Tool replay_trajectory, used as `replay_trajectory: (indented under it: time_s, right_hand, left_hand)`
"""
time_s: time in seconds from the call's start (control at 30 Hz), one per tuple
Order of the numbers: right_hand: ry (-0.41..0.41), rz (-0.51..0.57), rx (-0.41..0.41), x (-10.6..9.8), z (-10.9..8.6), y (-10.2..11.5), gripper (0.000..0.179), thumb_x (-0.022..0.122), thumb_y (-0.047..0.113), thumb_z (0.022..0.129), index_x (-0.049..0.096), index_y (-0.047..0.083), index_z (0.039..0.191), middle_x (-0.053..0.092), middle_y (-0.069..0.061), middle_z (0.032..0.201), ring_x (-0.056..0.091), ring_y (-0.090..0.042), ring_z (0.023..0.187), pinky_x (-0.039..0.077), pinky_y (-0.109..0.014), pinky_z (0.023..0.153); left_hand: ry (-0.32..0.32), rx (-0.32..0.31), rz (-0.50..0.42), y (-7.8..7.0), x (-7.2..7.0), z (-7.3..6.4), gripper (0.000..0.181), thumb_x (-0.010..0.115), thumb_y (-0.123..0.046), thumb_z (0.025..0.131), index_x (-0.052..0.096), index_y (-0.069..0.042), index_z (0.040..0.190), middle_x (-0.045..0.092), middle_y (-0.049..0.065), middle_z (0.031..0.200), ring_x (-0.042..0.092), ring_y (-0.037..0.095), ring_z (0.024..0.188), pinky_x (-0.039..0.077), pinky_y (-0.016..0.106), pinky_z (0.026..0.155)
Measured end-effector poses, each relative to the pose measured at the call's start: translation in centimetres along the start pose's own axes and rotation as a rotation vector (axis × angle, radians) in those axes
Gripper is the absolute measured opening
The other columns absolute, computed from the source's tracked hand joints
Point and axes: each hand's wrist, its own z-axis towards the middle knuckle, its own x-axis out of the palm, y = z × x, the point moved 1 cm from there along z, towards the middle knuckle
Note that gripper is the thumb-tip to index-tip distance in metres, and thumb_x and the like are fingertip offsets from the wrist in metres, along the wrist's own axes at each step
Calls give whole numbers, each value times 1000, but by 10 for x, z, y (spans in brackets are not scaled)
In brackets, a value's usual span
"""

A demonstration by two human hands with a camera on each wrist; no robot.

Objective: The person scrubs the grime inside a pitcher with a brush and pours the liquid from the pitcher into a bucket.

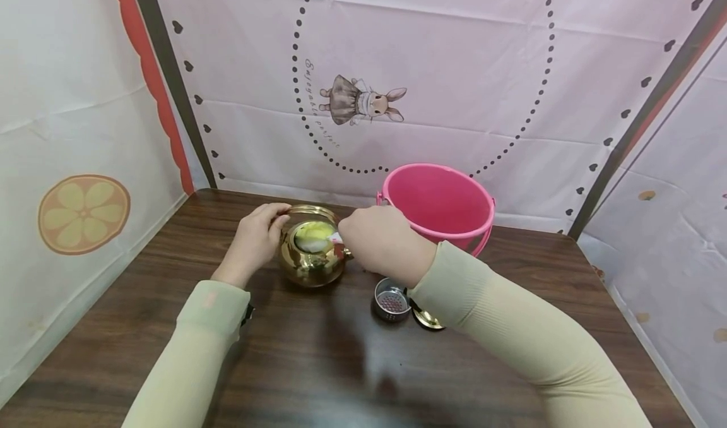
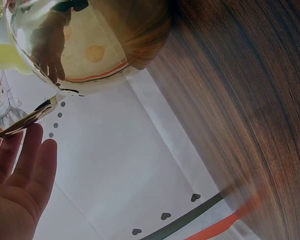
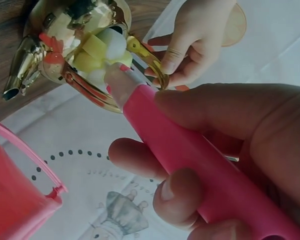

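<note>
A shiny gold teapot (image 1: 311, 271) stands lidless on the table, its spout pointing right. My left hand (image 1: 257, 233) is at its left side, pinching the raised handle (image 3: 149, 60) between thumb and fingers. In my right hand (image 1: 389, 242) is the pink grip (image 3: 185, 160) of a sponge brush, with the fingers wrapped round it. The brush's yellow and white sponge head (image 1: 313, 237) sits in the teapot's mouth; its lower part is hidden inside. In the head view the right hand covers most of the brush grip.
A pink bucket (image 1: 440, 197) stands at the back, right of the teapot. Nearer the front are a small metal strainer (image 1: 392, 298) and a gold lid (image 1: 428, 319), partly under the right sleeve. A printed cloth (image 1: 454, 87) hangs behind the brown wooden table (image 1: 284, 365).
</note>
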Motion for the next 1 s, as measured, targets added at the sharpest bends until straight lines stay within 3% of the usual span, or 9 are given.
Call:
replay_trajectory:
  time_s: [0.33, 0.63, 1.0]
  right_hand:
    - [24, 8, 36, 7, 5, 0, 15, 55, 9, 88, 66, 17, 84, 69, 0, 81, 66, -21, 76, 56, -41, 58]
    - [98, 47, 66, 23, 18, 2, 11, 59, 12, 88, 67, 18, 91, 68, 1, 85, 64, -20, 72, 56, -42, 54]
    - [72, 61, 77, 40, 23, 5, 12, 58, 11, 89, 67, 18, 89, 69, 1, 84, 65, -22, 69, 54, -43, 50]
  left_hand:
    - [-8, 6, 7, 2, 2, 1, 29, 47, -17, 100, 57, -1, 121, 60, 18, 114, 60, 35, 100, 49, 50, 85]
    - [2, 1, 1, 1, 2, 0, 28, 47, -15, 100, 57, 0, 121, 60, 19, 114, 59, 35, 101, 48, 50, 86]
    - [-1, 10, 6, 0, -1, -1, 28, 48, -14, 99, 57, 1, 121, 61, 19, 113, 60, 36, 101, 48, 50, 87]
